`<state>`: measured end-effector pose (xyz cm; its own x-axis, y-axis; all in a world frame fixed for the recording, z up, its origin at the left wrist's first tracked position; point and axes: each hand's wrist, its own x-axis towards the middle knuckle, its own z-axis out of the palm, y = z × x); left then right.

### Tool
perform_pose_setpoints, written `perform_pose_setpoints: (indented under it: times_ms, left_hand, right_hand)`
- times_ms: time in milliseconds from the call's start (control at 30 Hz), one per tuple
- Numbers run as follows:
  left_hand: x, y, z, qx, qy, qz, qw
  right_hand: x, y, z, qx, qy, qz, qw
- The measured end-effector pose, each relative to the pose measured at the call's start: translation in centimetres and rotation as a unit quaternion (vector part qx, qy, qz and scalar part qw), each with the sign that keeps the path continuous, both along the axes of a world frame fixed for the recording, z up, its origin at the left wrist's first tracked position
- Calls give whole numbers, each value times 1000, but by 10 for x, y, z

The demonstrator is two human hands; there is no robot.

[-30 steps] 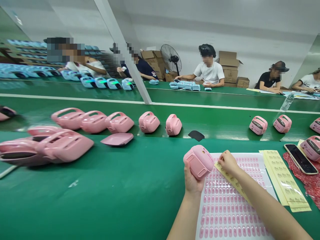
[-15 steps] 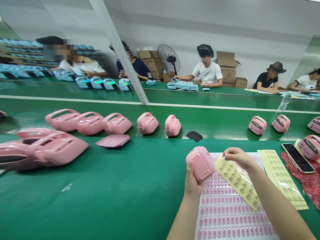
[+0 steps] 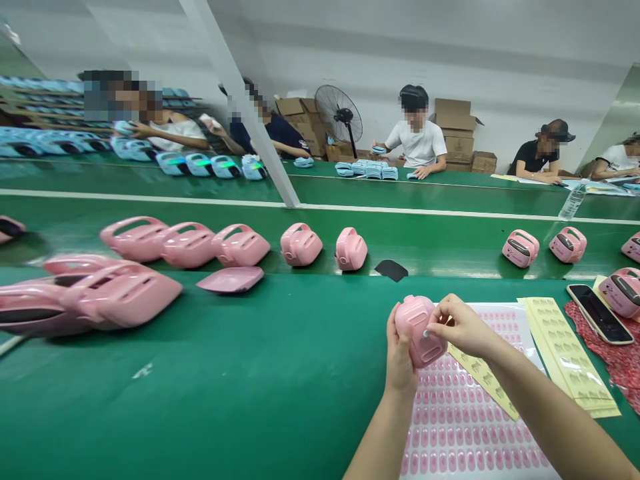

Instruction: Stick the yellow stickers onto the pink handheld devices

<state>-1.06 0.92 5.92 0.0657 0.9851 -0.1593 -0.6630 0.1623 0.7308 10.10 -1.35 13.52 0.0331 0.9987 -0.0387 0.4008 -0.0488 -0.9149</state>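
In my left hand [image 3: 401, 353] is a pink plastic device [image 3: 417, 327] with a rounded body, its flat panelled face turned up towards me. My right hand [image 3: 463, 327] pinches a small pale sticker [image 3: 426, 333] between thumb and finger, right at that face; whether it touches is hard to tell. Partly hidden below the right hand lies a yellow sticker sheet [image 3: 487, 383] with dark print. It rests on a white sheet covered with rows of pink oval stickers [image 3: 465, 417].
Pink devices with handles [image 3: 240, 245] line the green bench, and larger ones [image 3: 125, 293] stand at left. More yellow sheets [image 3: 570, 353], a phone [image 3: 600, 313] and red wrap [image 3: 607, 360] lie at right. A bottle [image 3: 573, 200] stands farther back. Co-workers sit opposite.
My right hand has moved left from the yellow sheet's corner to the face of the pink device. My left hand has shifted slightly right and turned the device more upright.
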Motion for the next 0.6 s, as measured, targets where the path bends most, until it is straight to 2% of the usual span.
perform_pose_setpoints:
  times_ms: [300, 600]
  left_hand:
    - [1, -1, 1, 2, 5, 11, 1000]
    - [1, -1, 1, 4, 18, 4, 1000]
  right_hand:
    - [-3, 1, -6, 9, -10, -26, 1000]
    - [-8, -2, -17, 81, -26, -50, 995]
